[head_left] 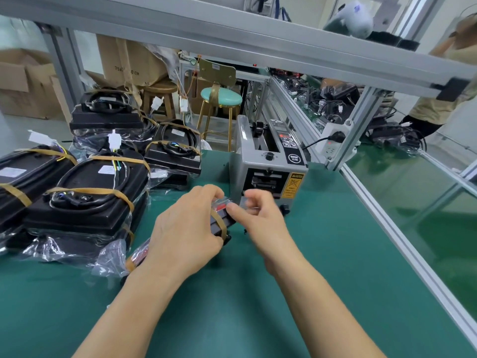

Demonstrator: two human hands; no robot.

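Gripping the black bagged unit (221,224) in my left hand (188,228), my right hand (260,218) pinches what looks like clear tape (248,203)

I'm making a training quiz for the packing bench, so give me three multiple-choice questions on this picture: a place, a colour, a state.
1. Where does the grey tape machine stand? A) on the green mat B) on a carton C) on the floor
2. Colour of the stool seat? A) red B) mint green C) black
3. The left hand is: A) lying flat B) gripping a banded black unit C) hanging idle
Answers: 1 A, it rests on the mat; 2 B, the cushion is pale green; 3 B, it wraps round the unit.
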